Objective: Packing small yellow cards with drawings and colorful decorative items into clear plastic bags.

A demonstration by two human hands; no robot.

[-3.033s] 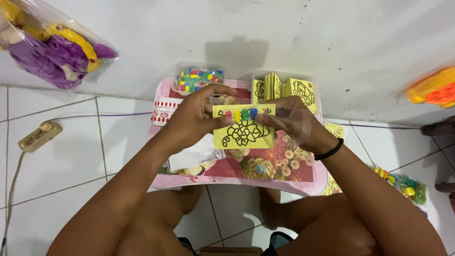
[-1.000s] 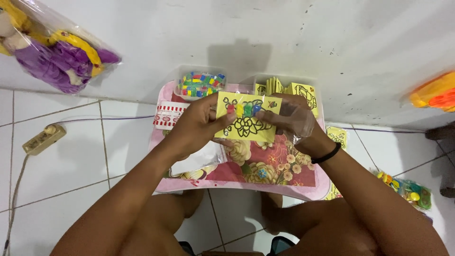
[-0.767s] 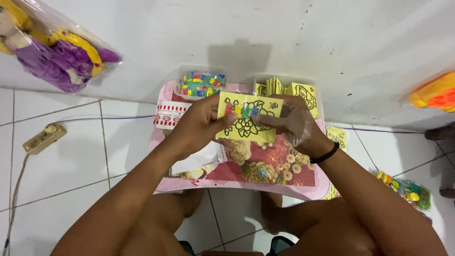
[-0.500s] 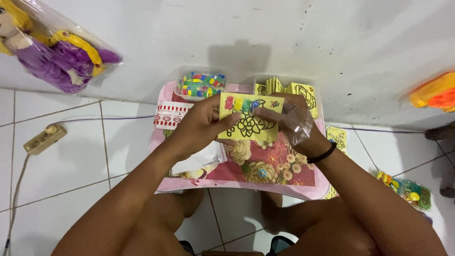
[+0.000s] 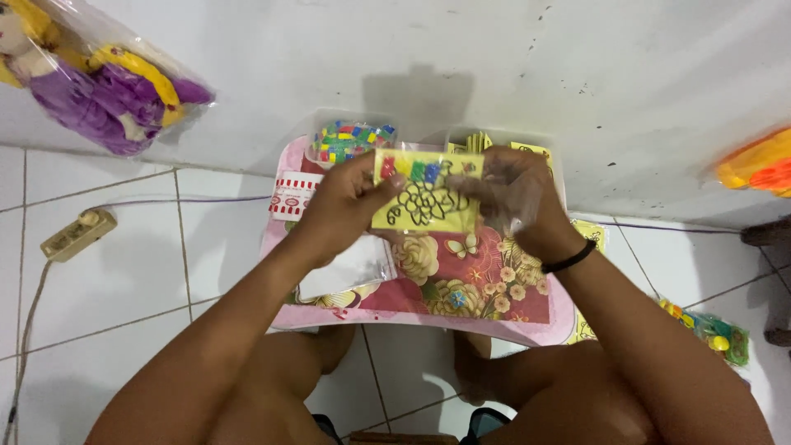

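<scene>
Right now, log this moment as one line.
left hand: holds card's left edge | right hand: holds clear sleeve at card's right | yellow card: above pink table

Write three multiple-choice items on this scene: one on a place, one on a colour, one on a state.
1. Where is the box of coloured pieces?
A. at the table's far edge, by the wall
B. on the floor by the power strip
C. in the person's lap

2. What colour is the card?
A. blue
B. yellow
C. white

3. How is the card held?
A. flat on the table, untouched
B. by the right hand alone
C. raised above the table between both hands

Answers:
1 A, it sits against the wall at the table's far side.
2 B, its ground is yellow under black outlines.
3 C, the left hand and right hand grip its two sides.
</scene>
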